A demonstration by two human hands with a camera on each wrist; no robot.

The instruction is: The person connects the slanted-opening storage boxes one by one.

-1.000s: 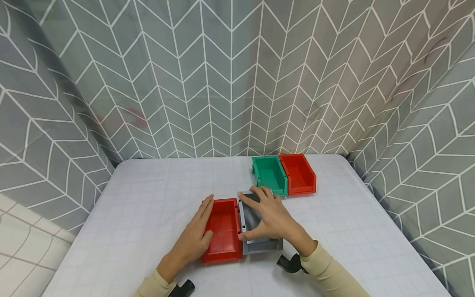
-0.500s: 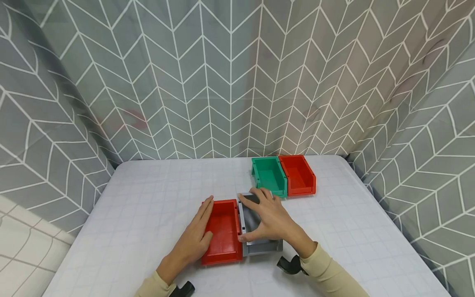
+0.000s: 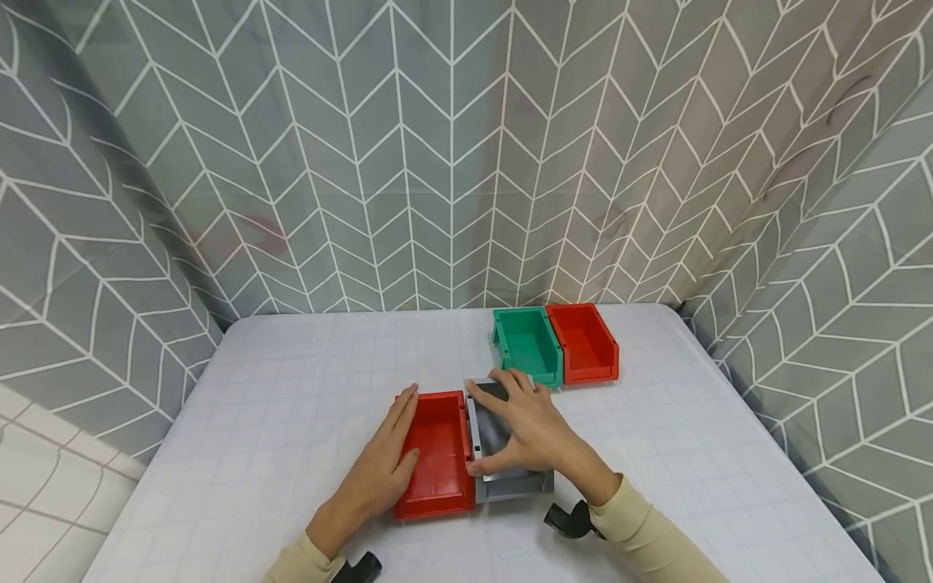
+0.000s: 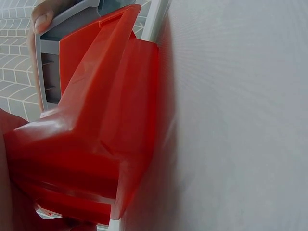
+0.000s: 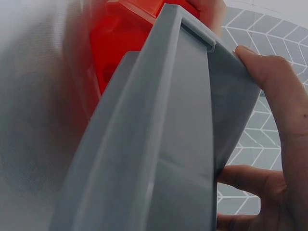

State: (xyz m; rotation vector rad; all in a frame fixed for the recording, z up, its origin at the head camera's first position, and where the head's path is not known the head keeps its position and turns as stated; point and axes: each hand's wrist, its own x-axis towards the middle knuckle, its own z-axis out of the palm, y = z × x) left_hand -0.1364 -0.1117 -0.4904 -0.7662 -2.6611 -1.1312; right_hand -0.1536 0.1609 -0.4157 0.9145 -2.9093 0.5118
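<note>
A red plastic bin [image 3: 437,461] and a grey plastic bin [image 3: 513,486] stand side by side on the table, their long walls close together. My left hand [image 3: 375,470] lies along the red bin's left wall, fingers straight, the thumb over its rim. Across the grey bin reaches my right hand [image 3: 528,425], gripping it with the thumb at its left rim and the fingers towards the far end. In the right wrist view the thumb and fingers hold the grey bin's [image 5: 178,125] walls. The left wrist view shows the red bin [image 4: 106,106] close up, most of the left hand out of frame.
Behind the right hand, a green bin [image 3: 528,344] and a second red bin [image 3: 583,344] stand side by side near the table's [image 3: 306,389] back edge. A patterned grey curtain [image 3: 423,162] hangs behind the table and along its sides.
</note>
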